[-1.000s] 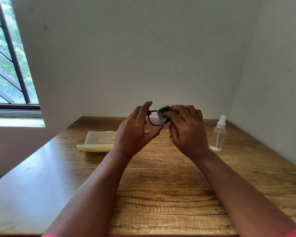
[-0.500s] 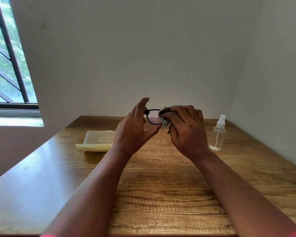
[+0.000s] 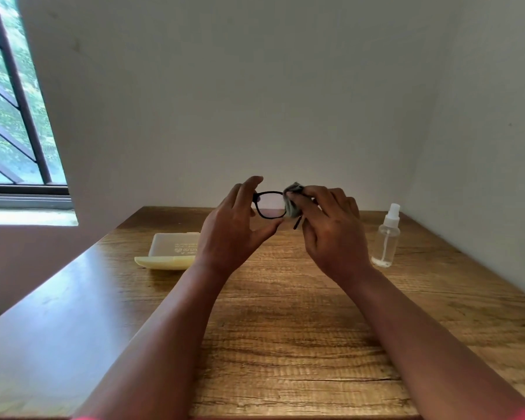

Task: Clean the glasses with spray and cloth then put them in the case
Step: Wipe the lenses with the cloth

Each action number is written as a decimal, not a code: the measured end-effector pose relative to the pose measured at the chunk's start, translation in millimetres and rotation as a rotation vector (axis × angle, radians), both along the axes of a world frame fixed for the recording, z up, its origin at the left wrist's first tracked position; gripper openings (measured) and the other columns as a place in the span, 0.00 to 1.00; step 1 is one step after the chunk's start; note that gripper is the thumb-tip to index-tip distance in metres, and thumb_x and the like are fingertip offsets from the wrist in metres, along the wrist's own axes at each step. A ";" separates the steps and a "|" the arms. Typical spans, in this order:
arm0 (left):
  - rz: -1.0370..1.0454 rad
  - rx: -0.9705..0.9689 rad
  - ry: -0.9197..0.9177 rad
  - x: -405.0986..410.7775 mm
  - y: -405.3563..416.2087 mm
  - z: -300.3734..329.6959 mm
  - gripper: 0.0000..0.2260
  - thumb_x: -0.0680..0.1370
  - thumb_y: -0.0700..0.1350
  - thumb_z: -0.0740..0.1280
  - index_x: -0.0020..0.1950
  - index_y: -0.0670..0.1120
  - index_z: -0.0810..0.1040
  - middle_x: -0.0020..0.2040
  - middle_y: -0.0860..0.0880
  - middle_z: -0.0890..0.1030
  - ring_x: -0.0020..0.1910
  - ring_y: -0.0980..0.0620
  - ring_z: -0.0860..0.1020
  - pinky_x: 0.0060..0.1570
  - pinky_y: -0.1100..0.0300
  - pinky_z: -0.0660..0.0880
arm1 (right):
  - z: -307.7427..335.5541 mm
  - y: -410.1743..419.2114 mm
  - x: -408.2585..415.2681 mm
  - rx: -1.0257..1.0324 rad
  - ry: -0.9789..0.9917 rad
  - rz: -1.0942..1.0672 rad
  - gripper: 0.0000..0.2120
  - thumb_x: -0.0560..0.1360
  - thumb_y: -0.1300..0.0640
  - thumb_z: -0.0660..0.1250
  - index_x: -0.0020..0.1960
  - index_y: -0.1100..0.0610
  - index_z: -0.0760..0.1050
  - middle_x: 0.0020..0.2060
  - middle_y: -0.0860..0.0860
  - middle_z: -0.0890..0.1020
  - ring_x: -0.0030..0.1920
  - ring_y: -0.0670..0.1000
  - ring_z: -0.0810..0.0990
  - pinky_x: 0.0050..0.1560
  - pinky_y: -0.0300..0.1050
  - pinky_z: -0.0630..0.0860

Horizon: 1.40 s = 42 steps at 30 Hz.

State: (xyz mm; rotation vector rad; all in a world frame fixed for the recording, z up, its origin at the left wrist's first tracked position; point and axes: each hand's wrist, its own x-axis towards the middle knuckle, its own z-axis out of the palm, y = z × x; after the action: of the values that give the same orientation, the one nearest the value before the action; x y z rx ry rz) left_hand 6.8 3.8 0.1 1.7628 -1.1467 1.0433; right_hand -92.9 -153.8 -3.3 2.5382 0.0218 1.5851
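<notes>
The glasses point(image 3: 269, 205) have come up a little higher over the table point(image 3: 285, 328) in the last second, with the cloth point(image 3: 292, 204) kept on the same lens, so the wiping looks only half done. The left hand point(image 3: 234, 234) pinches the black frame at its outer corner while the right hand point(image 3: 331, 225) presses the bunched grey cloth round the other lens. One clear lens shows; the open case point(image 3: 170, 251) and the spray bottle point(image 3: 387, 237) wait on either side.
</notes>
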 end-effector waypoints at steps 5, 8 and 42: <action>0.043 0.020 -0.050 5.3 0.6 -1.7 0.23 0.72 0.56 0.73 0.60 0.43 0.78 0.52 0.48 0.78 0.40 0.55 0.81 0.34 0.61 0.78 | -0.2 -15.6 -2.4 0.189 -0.072 -0.027 0.21 0.71 0.62 0.59 0.63 0.57 0.78 0.55 0.53 0.79 0.52 0.56 0.75 0.47 0.49 0.69; 0.039 -0.003 -0.041 6.0 0.8 -1.5 0.23 0.72 0.57 0.71 0.59 0.43 0.78 0.51 0.48 0.78 0.40 0.55 0.81 0.34 0.60 0.78 | -0.3 -19.1 -2.9 0.270 -0.099 -0.046 0.20 0.70 0.63 0.59 0.60 0.56 0.77 0.53 0.53 0.78 0.51 0.57 0.76 0.47 0.51 0.70; 0.068 0.068 -0.070 6.8 -0.5 -3.1 0.22 0.70 0.54 0.76 0.58 0.43 0.78 0.51 0.48 0.79 0.39 0.52 0.81 0.31 0.58 0.78 | -8.3 -11.1 2.4 0.290 -0.043 0.124 0.12 0.75 0.68 0.64 0.57 0.63 0.77 0.53 0.56 0.78 0.54 0.55 0.77 0.53 0.46 0.75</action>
State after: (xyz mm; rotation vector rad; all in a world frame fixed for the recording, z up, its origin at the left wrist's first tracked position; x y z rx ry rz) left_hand 13.6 3.4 -3.0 1.8422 -1.1850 1.1257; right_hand -90.5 -164.9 -11.6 2.7656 -0.0620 1.8069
